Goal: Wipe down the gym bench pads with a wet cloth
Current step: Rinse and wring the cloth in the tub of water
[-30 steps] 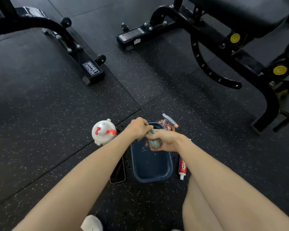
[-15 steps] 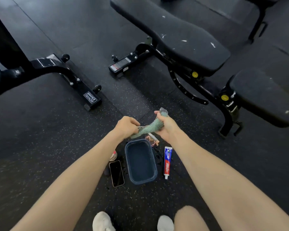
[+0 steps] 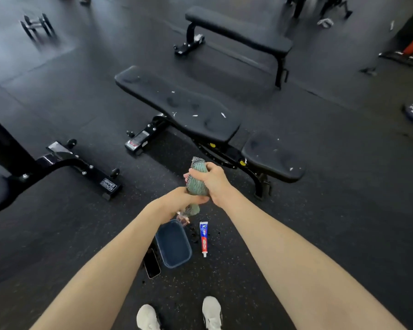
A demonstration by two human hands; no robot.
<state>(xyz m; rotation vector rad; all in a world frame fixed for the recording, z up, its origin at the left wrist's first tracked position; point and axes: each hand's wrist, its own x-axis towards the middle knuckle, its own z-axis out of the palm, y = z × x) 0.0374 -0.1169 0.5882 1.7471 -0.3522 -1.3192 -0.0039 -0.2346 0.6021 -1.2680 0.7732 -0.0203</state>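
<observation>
On the black speckled rubber floor [image 3: 57, 234] lie a phone [image 3: 152, 264], a blue tub [image 3: 174, 246] and a toothpaste tube [image 3: 203, 238]. Above them, the left hand [image 3: 179, 200] and right hand [image 3: 212, 181] both close around a rolled green cloth [image 3: 197, 183]. Behind stands the gym bench [image 3: 181, 108], its pads spotted white.

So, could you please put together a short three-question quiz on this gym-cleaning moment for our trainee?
1. True or false: the cloth is gripped by both the left hand and the right hand.
2. Which lies directly right of the blue tub on the floor? A) phone B) toothpaste tube C) shoe
3. Fill in: the long bench pad shows small ____ flecks.

Key
1. True.
2. B: the toothpaste tube; the phone lies on the tub's left.
3. White.
</observation>
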